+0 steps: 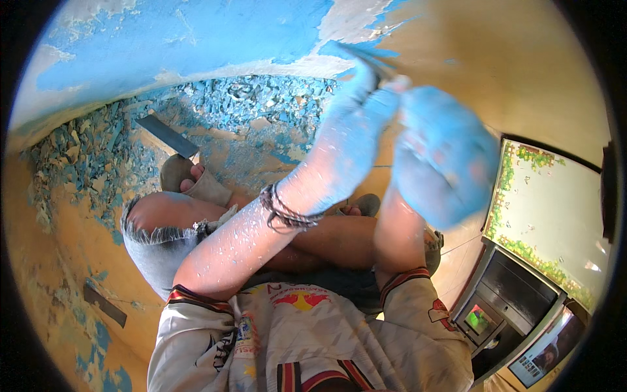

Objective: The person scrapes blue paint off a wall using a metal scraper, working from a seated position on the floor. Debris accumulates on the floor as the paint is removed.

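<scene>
My left hand (365,105), coated in pale blue dust and blurred, is closed around a thin dark flat blade (370,59). The blade's far end lies against the peeling blue paint (274,34) of the wall. Close on its right is my right hand (443,157), also blue and blurred, with its fingers curled. Whether it holds part of the tool cannot be told. On the debris by a sandalled foot rests a flat dark blade with a pale edge (167,135). Another dark flat strip (105,304) is at lower left.
Blue and tan paint flakes (245,100) cover the floor along the wall's foot. My bent legs and sandals (210,186) are below my hands. At right stand a white panel with a leafy border (548,220), a dark cabinet (512,281) and a lit screen (541,355).
</scene>
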A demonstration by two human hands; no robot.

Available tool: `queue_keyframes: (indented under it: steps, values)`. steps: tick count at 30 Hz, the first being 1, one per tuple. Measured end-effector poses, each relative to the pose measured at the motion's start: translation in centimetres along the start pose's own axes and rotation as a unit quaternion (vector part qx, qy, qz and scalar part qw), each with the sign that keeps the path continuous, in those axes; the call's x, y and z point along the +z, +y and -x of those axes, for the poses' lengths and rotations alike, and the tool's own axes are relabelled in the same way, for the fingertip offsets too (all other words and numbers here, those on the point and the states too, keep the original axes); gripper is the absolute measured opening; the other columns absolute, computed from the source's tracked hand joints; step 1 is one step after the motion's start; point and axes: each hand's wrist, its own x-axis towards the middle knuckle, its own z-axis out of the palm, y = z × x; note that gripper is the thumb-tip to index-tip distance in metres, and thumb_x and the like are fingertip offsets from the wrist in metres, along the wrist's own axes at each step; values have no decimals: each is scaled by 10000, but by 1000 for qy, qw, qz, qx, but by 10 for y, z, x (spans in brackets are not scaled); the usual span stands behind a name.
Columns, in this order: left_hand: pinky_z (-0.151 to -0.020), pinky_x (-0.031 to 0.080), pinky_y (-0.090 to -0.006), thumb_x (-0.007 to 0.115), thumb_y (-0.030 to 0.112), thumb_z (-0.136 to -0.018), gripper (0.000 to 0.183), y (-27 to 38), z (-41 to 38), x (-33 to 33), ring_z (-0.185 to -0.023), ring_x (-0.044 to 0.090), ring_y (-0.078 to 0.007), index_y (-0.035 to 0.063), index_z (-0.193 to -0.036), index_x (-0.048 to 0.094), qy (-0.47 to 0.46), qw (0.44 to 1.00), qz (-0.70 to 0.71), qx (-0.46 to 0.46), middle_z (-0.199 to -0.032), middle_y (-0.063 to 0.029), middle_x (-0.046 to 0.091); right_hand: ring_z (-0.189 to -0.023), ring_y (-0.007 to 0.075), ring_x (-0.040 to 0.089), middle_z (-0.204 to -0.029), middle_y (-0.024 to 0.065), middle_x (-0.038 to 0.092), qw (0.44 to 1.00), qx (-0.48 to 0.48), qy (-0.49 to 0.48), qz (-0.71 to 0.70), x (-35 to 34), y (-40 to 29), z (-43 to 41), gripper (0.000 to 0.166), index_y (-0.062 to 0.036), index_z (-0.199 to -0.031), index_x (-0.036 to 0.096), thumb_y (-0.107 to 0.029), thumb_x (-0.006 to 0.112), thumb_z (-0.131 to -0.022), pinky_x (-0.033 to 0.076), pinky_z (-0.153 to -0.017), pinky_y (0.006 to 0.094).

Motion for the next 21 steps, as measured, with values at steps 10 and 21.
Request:
queue_keyframes:
  steps: [10, 21]
  values:
    - [-898, 386, -249, 491, 132, -933, 325, -9, 0, -4, -970, 471, -73, -15, -1221, 454, -33, 998, -9, 43, -1055, -35, 568, -603, 203, 400, -649, 108, 462, 1000, 13, 10, 4, -2, -13, 3, 304, -45, -670, 438, -228, 380, -906, 318, -603, 381]
    - [-892, 394, -250, 496, 101, -911, 318, 1, 5, 4, -993, 488, -81, -3, -1211, 480, -17, 997, -49, 51, -1091, -45, 580, -589, 200, 395, -663, 91, 459, 1000, 9, -1, 22, 1, -21, 0, 330, -46, -676, 429, -245, 386, -935, 324, -603, 378]
